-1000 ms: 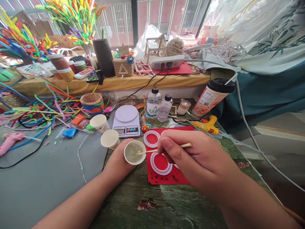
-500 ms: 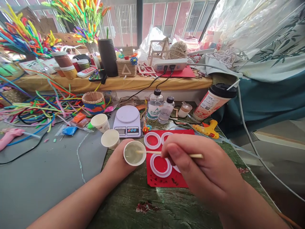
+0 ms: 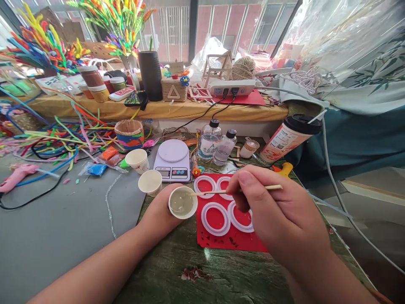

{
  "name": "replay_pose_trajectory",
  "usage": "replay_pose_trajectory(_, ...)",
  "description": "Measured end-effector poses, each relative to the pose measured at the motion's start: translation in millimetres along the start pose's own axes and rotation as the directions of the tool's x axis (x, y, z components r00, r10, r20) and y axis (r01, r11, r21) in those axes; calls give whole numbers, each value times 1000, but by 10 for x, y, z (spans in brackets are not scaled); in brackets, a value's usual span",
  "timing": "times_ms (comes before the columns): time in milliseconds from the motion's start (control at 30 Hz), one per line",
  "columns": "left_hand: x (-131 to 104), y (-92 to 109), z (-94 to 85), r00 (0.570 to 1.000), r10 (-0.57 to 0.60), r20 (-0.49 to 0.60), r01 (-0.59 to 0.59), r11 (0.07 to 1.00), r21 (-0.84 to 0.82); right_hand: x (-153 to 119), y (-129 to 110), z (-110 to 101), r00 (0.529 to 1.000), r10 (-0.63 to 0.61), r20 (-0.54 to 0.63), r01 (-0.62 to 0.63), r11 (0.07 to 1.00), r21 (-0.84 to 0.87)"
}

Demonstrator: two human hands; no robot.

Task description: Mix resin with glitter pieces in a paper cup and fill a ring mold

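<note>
My left hand (image 3: 160,213) wraps around a small white paper cup (image 3: 182,202) holding clear liquid, standing on the green table. My right hand (image 3: 278,211) pinches a thin wooden stick (image 3: 228,191) whose tip reaches into the cup at its right rim. Under the stick lies a red sheet (image 3: 221,238) carrying several white ring moulds (image 3: 216,218); part of the sheet is hidden by my right hand.
Two empty paper cups (image 3: 150,182) and a white kitchen scale (image 3: 173,160) stand just behind. Two clear bottles (image 3: 209,141), a lidded drink cup (image 3: 289,135), a yellow glue gun (image 3: 284,169), colourful pipe cleaners (image 3: 63,137) and a power strip (image 3: 232,88) crowd the back.
My right hand has shifted right and up with the stick, uncovering more white rings on the red sheet. The stick tip now rests at the cup's right rim. The left hand stays on the cup.
</note>
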State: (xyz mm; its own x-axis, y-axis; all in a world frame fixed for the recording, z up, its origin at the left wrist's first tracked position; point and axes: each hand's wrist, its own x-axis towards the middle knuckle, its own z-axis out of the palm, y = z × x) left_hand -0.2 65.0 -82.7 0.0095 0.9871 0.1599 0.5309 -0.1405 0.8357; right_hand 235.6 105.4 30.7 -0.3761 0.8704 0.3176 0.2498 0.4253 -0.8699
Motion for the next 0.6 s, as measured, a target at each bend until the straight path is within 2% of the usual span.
replay_pose_trajectory(133,3,-11,3,1000,-13,4,13,1000,27,33,-7,-4,989,-52,140,56,998,-27)
replay_pose_trajectory(267,26,9,-1,999,-38,8,38,999,30,45,-17,8,994,-56,91,63,995,-76)
replay_pose_trajectory(400,50,24,-10,998,-54,-43,56,998,32,37,-21,-1,977,-67,204,84,994,-75)
replay_pose_trajectory(467,44,8,-7,996,-57,-67,60,998,37,33,-5,-8,979,-66,192,81,994,-76)
replay_pose_trajectory(600,18,-28,4,997,-57,-56,58,998,18,32,26,11,995,-45,84,49,998,-44)
